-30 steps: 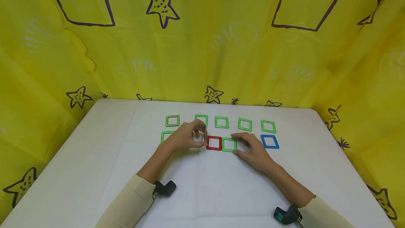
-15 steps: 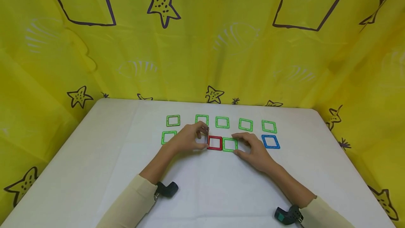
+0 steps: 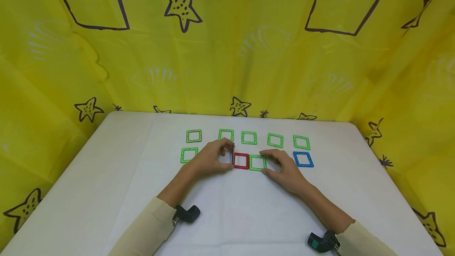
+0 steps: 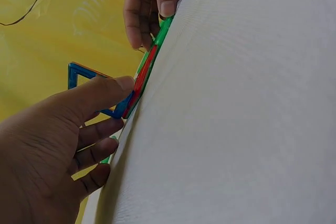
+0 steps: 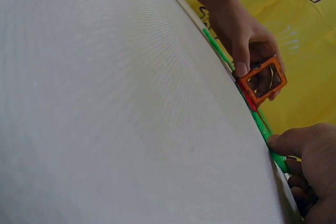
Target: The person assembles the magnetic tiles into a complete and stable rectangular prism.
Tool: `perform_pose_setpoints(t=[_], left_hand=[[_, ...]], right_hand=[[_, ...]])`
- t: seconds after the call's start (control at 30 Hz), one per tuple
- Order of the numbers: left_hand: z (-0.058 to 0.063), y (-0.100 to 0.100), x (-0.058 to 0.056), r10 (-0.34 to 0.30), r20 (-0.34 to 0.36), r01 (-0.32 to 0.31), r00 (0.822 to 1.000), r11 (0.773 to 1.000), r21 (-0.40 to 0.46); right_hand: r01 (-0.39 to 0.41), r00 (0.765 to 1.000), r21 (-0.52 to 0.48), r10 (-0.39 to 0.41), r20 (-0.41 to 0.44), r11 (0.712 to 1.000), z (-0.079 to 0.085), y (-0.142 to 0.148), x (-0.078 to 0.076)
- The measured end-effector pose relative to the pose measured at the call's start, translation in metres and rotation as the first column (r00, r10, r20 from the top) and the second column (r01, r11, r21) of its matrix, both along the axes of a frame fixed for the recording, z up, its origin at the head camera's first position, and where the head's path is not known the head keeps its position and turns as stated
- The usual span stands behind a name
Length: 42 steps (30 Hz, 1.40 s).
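In the head view, my left hand [image 3: 212,156] pinches a square magnetic tile [image 3: 233,154] between thumb and fingers. This tile stands upright along the left edge of a flat red magnetic tile [image 3: 241,167]. Its frame looks blue [image 4: 72,77] from the left wrist and orange [image 5: 280,72] from the right wrist. A flat green magnetic tile [image 3: 257,169] lies against the red one's right side. My right hand [image 3: 285,170] grips that green tile at its right end, thumb on the near corner and a finger at the far corner.
Behind the hands runs a row of green square tiles [image 3: 249,143]. One more green tile [image 3: 188,162] lies left of my left hand, and a blue tile [image 3: 303,165] lies to the right. A yellow curtain [image 3: 220,58] hangs beyond the white table [image 3: 227,216].
My left hand has shifted slightly right and down, bringing the held tile from a slight tilt to upright at the red tile's left edge. My right hand has stayed in place.
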State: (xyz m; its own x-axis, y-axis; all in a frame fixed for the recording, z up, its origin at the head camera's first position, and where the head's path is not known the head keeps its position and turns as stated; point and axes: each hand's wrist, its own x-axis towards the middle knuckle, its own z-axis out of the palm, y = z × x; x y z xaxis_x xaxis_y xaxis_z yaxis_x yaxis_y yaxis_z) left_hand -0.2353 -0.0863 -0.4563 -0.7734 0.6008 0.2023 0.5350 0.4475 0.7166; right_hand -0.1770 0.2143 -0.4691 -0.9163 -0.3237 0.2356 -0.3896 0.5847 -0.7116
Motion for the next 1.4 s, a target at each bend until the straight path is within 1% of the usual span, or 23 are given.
perform_pose_setpoints(t=[0.23,0.57,0.7,0.8,0.9,1.03,1.13,1.23,1.4], left_hand=[[-0.001,0.000,0.000,0.008,-0.011,-0.008,1.000,1.000,0.003],[-0.006,-0.004,-0.002,0.014,-0.006,-0.014,1.000,1.000,0.017],[-0.007,-0.004,-0.001,0.018,0.004,-0.018,1.000,1.000,0.023],[-0.007,-0.004,-0.001,0.020,0.008,-0.020,1.000,1.000,0.024],[-0.006,-0.004,-0.001,0.023,0.009,-0.024,1.000,0.999,0.022],[-0.005,-0.003,-0.002,0.025,0.011,-0.025,1.000,0.999,0.020],[-0.005,-0.003,-0.002,0.023,0.014,-0.023,1.000,1.000,0.019],[-0.006,-0.003,-0.002,0.022,0.014,-0.022,1.000,1.000,0.021],[-0.005,-0.004,-0.002,0.023,0.014,-0.024,1.000,0.999,0.022]], right_hand=[[0.007,1.000,0.002,-0.007,0.000,1.000,0.000,0.000,-0.001],[0.004,1.000,0.002,-0.004,-0.004,1.000,-0.002,-0.001,-0.002],[0.012,0.999,0.004,-0.012,0.032,1.000,0.001,-0.001,-0.001],[0.028,0.997,-0.003,-0.028,0.072,1.000,0.005,0.000,0.000],[0.044,0.995,0.002,-0.044,0.089,0.999,0.010,0.003,0.000],[0.074,0.993,0.022,-0.075,0.092,0.997,0.016,0.014,-0.004],[0.094,0.992,0.047,-0.097,0.074,0.994,0.022,0.027,-0.009],[0.110,0.992,0.099,-0.116,0.057,0.989,0.029,0.042,-0.015],[0.123,0.987,0.190,-0.139,0.075,0.974,0.039,0.066,-0.023]])
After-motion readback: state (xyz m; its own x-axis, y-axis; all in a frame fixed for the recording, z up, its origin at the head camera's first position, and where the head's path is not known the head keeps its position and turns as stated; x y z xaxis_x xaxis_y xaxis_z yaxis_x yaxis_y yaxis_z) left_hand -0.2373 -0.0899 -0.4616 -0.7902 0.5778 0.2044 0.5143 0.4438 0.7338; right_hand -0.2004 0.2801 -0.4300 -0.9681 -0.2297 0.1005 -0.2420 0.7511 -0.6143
